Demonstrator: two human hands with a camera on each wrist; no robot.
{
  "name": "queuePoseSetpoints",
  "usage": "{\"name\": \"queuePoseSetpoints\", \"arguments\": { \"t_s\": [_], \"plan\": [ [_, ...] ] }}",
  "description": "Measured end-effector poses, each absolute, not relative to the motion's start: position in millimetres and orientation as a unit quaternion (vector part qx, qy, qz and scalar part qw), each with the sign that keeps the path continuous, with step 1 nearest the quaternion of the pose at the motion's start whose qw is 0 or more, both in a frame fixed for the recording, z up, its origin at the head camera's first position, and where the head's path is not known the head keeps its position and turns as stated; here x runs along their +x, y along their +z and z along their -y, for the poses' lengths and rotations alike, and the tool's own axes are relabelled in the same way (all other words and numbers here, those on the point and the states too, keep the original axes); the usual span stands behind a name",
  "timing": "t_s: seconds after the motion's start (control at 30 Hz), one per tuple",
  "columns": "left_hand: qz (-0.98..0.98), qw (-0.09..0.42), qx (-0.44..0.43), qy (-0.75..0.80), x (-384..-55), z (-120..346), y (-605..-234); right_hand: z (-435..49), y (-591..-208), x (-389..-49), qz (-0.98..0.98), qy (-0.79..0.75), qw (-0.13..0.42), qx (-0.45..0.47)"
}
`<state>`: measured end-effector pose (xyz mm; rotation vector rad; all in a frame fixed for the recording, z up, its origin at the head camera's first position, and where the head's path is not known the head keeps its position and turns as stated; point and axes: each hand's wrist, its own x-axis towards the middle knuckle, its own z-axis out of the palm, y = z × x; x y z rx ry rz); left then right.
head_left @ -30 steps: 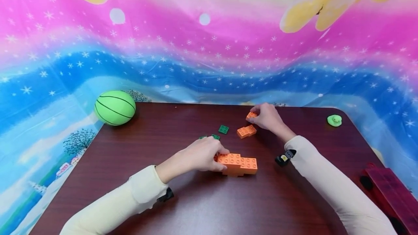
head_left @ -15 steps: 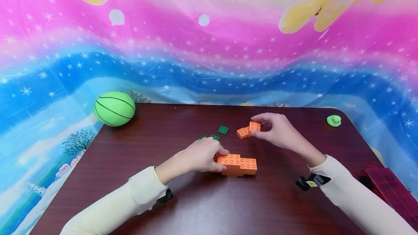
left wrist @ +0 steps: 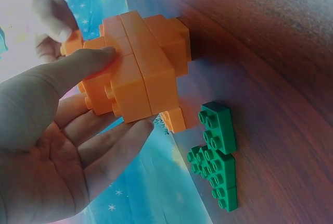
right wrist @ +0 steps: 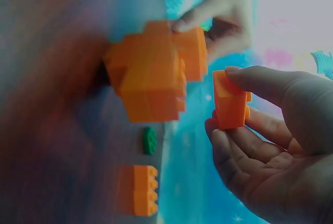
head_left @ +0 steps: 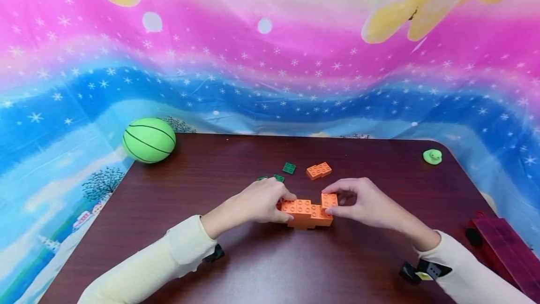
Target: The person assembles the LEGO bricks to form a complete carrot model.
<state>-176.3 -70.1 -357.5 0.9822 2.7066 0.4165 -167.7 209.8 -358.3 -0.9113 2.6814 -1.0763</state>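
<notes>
An orange structure of joined toy building bricks [head_left: 302,216] stands on the table in front of the person. The left hand [head_left: 253,201] grips its left end, thumb on the near side and fingers behind, as the left wrist view shows. Between thumb and fingertips, the right hand [head_left: 363,203] pinches a small square orange brick [head_left: 329,200] with its studs up. In the right wrist view that brick [right wrist: 230,101] is held just above the lower right step of the structure [right wrist: 148,75], with a gap between them.
Behind the structure lie loose orange bricks [head_left: 318,170] and several green bricks [head_left: 288,168]. A green ball [head_left: 149,140] sits at the table's back left corner, a green toy duck [head_left: 432,156] at the back right. A dark red toy vehicle [head_left: 506,252] stands at the right edge.
The right hand has brought the small orange brick from the back of the table, past the loose orange bricks, toward the person and over the structure's right end. The left hand has stayed put.
</notes>
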Motion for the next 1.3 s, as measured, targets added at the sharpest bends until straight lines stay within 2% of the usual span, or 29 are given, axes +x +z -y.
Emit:
{"name": "queuePoseSetpoints", "arguments": {
  "t_s": [0.33, 0.57, 0.87, 1.3],
  "plan": [
    [-0.919, 0.107, 0.347, 0.153, -178.2, 70.7, -360.2, -199.5, -376.9, -162.7, -0.885, -0.34, 0.061, -0.313],
    [-0.894, 0.114, 0.357, 0.248, -178.2, 74.2, -365.8, -198.0, -378.1, -164.7, -0.885, -0.335, 0.059, -0.317],
    [-0.871, 0.063, 0.392, 0.288, -175.9, 72.9, -370.3, -194.2, -377.8, -167.6, -0.88, -0.339, 0.067, -0.326],
    [-0.872, 0.076, 0.382, 0.297, -175.5, 71.4, -366.6, -195.4, -375.1, -172.3, -0.879, -0.328, 0.078, -0.337]
  ]
}}
